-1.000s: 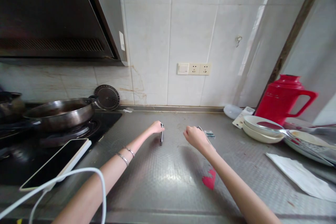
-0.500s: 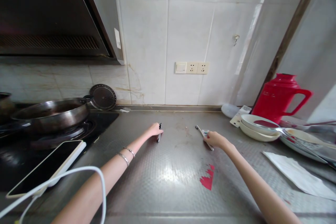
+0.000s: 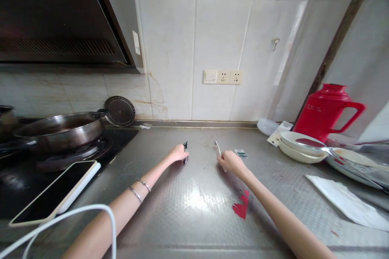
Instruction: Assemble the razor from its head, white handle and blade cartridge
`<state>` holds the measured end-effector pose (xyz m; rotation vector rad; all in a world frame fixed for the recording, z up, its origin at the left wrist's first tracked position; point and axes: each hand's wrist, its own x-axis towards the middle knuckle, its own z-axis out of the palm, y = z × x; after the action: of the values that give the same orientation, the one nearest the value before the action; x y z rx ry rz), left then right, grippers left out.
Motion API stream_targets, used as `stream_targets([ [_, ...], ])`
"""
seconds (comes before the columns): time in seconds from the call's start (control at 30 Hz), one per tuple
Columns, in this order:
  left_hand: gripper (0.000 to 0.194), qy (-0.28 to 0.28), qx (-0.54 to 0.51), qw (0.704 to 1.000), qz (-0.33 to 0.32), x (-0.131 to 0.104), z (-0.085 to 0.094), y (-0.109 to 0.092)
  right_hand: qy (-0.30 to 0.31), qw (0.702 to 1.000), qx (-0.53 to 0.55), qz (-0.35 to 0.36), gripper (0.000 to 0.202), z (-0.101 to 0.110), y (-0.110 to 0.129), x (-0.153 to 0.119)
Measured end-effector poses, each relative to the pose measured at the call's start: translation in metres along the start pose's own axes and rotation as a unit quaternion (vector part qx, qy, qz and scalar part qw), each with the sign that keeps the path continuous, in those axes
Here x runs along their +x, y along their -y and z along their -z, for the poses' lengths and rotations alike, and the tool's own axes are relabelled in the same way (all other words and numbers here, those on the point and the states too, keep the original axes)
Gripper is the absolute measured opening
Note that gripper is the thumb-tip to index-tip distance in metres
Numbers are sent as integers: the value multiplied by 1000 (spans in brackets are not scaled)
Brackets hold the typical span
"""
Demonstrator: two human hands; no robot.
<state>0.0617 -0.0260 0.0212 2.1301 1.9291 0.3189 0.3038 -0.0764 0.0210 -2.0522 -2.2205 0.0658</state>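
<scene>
My left hand (image 3: 178, 153) is closed on a slim dark-and-silver tool (image 3: 186, 153), held near the middle of the steel counter (image 3: 170, 202). Its exact kind is too small to make out. To the right, my right hand (image 3: 231, 161) pinches a slim white-handled tool (image 3: 218, 147) with a small dark tip pointing toward the wall. The hand covers its lower part. Just behind that hand lies a small clear packet (image 3: 241, 153) with dark green strips inside. A ragged red scrap (image 3: 241, 204) lies on the counter nearer to me.
On the left are a pan (image 3: 62, 131) on the black stove, a phone (image 3: 54, 194) and a white cable (image 3: 88, 208). At right stand a red thermos jug (image 3: 325, 109), stacked bowls (image 3: 299, 151) and a white paper sheet (image 3: 346, 202). A socket panel (image 3: 223, 77) is on the wall.
My right hand has moved left with the white-handled tool, closer to my left hand, uncovering the clear packet. My left hand has barely moved.
</scene>
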Motion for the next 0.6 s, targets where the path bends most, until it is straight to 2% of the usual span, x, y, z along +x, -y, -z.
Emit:
stream_targets([
  [0.13,24,-5,-3,1000,-7,-2,-2,-4,4,1000,15,22,34,-4,48,-1],
  [0.27,26,-6,1,1000,-16,-4,-4,-5,8,999,21,37,35,-7,80,1],
  [0.4,26,-11,6,1000,-11,-5,-8,-5,23,999,24,29,35,-7,95,3],
  [0.6,26,-9,9,1000,-5,-5,-10,-5,31,999,17,21,36,-7,97,6],
])
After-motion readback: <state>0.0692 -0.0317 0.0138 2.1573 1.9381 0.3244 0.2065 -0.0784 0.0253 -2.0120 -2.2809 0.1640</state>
